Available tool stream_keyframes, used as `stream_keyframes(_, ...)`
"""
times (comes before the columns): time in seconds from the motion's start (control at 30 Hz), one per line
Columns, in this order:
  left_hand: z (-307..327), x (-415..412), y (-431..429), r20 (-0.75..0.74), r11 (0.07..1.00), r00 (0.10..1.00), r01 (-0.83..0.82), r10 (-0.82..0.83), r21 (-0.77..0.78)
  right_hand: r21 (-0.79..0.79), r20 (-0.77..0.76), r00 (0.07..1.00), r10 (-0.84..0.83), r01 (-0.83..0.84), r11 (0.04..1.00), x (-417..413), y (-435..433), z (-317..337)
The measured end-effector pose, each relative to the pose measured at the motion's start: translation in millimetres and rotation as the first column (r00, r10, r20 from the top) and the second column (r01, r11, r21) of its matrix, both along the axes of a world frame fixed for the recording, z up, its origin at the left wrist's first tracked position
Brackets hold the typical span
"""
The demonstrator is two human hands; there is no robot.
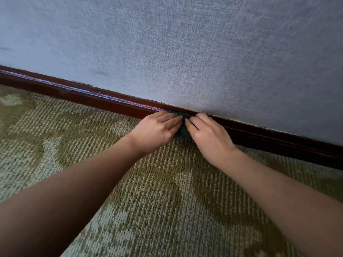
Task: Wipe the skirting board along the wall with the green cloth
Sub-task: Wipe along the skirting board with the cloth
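The skirting board (115,105) is a dark reddish-brown strip that runs along the foot of the wall (185,49), meeting the carpet (148,191) below it. It crosses the view on a slant, higher at the left and lower at the right. A pale sheen lies along its upper ledge to the left of the hands.

The green cloth (182,127) is pressed flat against the face of the skirting board, with its upper edge over the board's top ledge and its lower edge at the carpet line. Only a narrow part of it shows, between the two hands.

The left hand (157,130) lies palm-down on the left part of the cloth, fingers extended and held together, pressing it to the board. The right hand (209,138) does the same on the right part. The fingertips of the two hands nearly meet over the cloth. Neither hand is curled around it; both are flat and pressing.

Both forearms are bare and reach towards the board from above the carpet. The wall carries a grey-blue woven-texture covering. The carpet is looped pile, patterned in olive and pale green.
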State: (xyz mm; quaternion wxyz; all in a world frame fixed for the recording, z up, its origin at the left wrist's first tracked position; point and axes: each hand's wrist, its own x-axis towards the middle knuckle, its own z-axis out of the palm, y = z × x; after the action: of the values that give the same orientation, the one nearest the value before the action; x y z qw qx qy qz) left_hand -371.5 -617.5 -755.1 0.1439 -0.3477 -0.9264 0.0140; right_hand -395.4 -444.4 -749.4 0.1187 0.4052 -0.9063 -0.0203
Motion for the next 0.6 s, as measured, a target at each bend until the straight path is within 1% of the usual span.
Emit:
stream_keyframes(0.1,3,-1,-7,0.013,1.000,1.000,-0.006,0.006,-0.007,-0.020,0.031,0.999,0.029,-0.028,0.999,-1,-6,1)
stream_keyframes(0.2,4,0,-16,0.016,0.999,1.000,-0.027,0.027,-0.022,0.032,0.028,0.999,0.023,-0.024,0.999,-2,-14,2)
stream_keyframes(0.3,4,1,-23,0.010,0.999,0.999,-0.037,0.037,-0.033,0.127,0.133,0.990,0.045,-0.063,0.990,-4,-21,4)
stream_keyframes(0.37,4,1,-29,-0.004,0.998,0.999,-0.048,0.047,-0.042,0.119,0.194,0.979,0.065,-0.089,0.989,-7,-26,4)
stream_keyframes(0.43,3,3,-38,-0.007,0.997,0.998,-0.064,0.064,-0.051,0.130,0.219,0.973,0.067,-0.097,0.987,-9,-35,4)
stream_keyframes(0.5,3,4,-44,-0.006,0.995,0.997,-0.078,0.078,-0.055,0.145,0.227,0.971,0.079,-0.114,0.983,-11,-44,4)
stream_keyframes(0.6,3,5,-42,-0.006,0.992,0.994,-0.106,0.106,-0.065,0.137,0.199,0.976,0.088,-0.117,0.984,-12,-48,4)
